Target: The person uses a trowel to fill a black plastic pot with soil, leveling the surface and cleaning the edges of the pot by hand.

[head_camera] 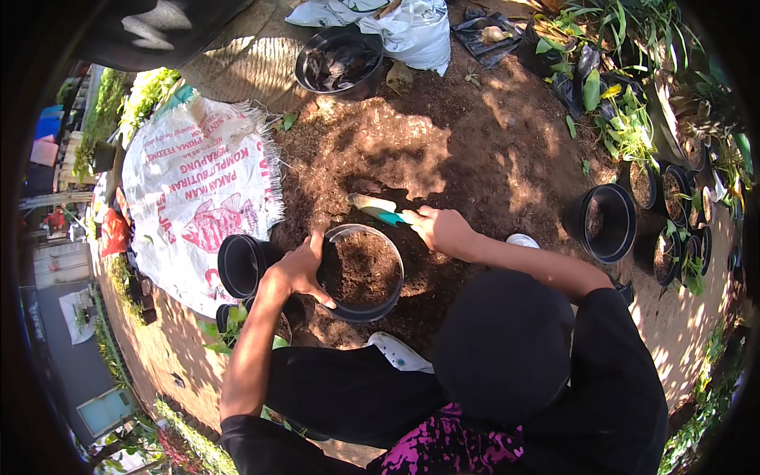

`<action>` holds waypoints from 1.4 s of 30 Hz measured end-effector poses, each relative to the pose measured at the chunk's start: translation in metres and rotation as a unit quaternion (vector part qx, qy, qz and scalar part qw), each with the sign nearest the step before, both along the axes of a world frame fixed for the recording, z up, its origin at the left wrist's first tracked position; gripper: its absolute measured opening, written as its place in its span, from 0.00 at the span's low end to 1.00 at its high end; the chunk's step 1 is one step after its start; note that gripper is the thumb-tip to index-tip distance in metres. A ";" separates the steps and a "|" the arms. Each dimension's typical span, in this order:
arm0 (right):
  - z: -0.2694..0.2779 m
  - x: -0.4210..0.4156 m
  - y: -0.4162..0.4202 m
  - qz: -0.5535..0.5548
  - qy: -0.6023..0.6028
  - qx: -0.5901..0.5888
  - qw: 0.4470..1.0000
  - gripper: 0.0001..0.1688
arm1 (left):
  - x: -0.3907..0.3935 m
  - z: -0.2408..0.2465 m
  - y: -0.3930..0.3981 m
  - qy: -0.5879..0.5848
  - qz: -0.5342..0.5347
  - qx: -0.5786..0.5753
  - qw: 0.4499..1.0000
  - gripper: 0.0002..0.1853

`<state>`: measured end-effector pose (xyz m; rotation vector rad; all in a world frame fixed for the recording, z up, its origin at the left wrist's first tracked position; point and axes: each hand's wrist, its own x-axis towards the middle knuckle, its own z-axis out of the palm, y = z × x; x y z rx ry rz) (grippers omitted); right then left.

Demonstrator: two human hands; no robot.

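A round black plastic pot (399,285), partly filled with dark soil (363,267), stands on the ground before me. My left hand (300,267) grips its left rim, fingers and thumb spread along the edge. In my right hand (442,230) is a hand trowel (377,208) with a green part by the hand; its pale blade points left, low over the loose soil beyond the pot. Whether the blade carries soil I cannot tell. An upright-looking stack of smaller black pots (240,267) sits just left of my left hand, at the edge of a printed woven sack (160,178).
A wide black pot with dark plastic in it (338,89) and white sacks (415,35) stand at the far side. On the right are an empty black pot (608,222) and several potted seedlings (668,255). A white clog (398,353) is close below the soil pot.
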<state>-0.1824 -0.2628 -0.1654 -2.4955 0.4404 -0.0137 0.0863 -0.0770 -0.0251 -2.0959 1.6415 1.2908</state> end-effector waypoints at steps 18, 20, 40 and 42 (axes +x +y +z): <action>0.085 0.019 -0.042 -0.108 0.068 0.031 0.991 0.18 | 0.006 0.005 -0.012 0.025 0.034 0.135 0.990 0.90; 0.067 0.042 -0.038 -0.111 -0.023 0.038 0.993 0.20 | 0.008 0.004 -0.021 0.026 0.033 0.157 0.987 0.89; -0.040 -0.055 -0.070 -0.325 0.000 0.317 0.891 0.25 | -0.003 0.039 -0.053 0.003 0.053 0.267 0.962 0.83; -0.042 -0.056 -0.067 -0.306 0.028 0.523 0.795 0.27 | 0.005 0.039 -0.055 0.047 0.066 0.248 0.965 0.84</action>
